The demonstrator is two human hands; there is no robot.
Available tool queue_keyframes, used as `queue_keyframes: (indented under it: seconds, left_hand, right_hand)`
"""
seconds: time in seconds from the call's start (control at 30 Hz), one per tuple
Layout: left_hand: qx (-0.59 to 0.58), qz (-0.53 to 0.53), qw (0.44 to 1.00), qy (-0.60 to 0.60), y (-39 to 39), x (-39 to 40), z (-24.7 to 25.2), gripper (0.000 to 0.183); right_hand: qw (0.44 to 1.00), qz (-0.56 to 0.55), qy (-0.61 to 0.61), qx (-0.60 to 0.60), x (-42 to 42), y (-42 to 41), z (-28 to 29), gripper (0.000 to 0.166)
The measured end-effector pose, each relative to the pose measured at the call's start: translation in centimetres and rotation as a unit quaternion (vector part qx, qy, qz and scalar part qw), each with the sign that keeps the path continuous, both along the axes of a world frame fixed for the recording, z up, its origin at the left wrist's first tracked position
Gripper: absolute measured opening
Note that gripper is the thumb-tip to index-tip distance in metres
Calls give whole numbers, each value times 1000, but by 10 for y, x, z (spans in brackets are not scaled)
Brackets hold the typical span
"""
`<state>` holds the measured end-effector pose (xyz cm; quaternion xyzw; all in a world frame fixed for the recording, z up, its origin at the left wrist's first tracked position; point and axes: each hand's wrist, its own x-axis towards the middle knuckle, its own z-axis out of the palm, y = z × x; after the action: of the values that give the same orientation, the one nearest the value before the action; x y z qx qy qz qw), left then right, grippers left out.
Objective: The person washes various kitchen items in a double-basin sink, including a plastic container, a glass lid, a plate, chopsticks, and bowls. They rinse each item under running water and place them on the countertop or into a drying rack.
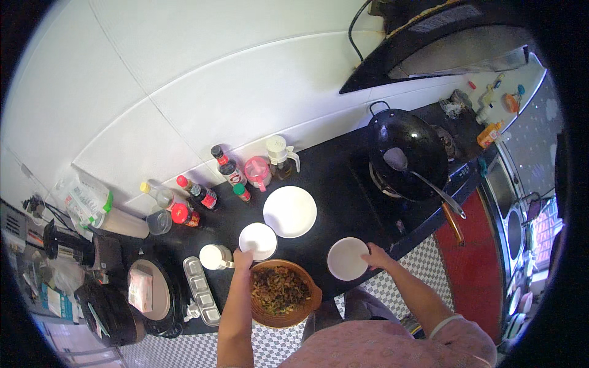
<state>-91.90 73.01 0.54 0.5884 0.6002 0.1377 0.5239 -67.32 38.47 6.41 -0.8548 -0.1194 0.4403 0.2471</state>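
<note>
My left hand point(243, 259) grips the near rim of a small white bowl point(258, 241), which is beside a large white plate point(290, 211). Off to the right, my right hand point(378, 256) holds another white bowl point(348, 258) by its right rim, near the counter's front edge. Between my arms, a brown basket-like bowl point(285, 319) contains chopped, browned food point(280, 287). A white mug point(215, 256) stands left of my left hand, and a metal tray with several compartments point(201, 291) lies beyond it.
A black wok point(416, 138) with a metal spatula point(430, 181) in it sits on the stove at right, its wooden handle over the counter edge. Sauce bottles point(198, 192), a pink-lidded jar point(257, 172) and an oil pot point(281, 158) line the wall. A black rice cooker point(108, 308) stands far left.
</note>
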Motion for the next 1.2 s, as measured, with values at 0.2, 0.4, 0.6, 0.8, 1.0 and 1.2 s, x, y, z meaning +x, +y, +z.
queue_keyframes:
  seconds: [0.2,0.4,0.6,0.8,1.0,1.2]
  left_hand:
    - [-163,62,980,-95,-4,19,52,40]
    - [-279,-38,939,-197,13,70,55,40]
    - [-300,-63,951,-51,11,121,37,31]
    - [-242,-161,957,-13,20,124,18,38]
    - [-270,-201,935,-114,10,133,9,43]
    - [-302,-184,923,-153,-11,143,9,45]
  right_hand:
    - [995,34,-60,75,-7,-28,-41,34]
    - [996,33,-75,47,-14,-22,-9,33]
    - [980,-14,-171,100,-15,-72,-10,30]
    - [987,-101,-92,80,-18,-88,24,29]
    - [977,-141,-142,73,-16,-108,17,33]
    - [976,-166,-126,55,-13,-136,29,33]
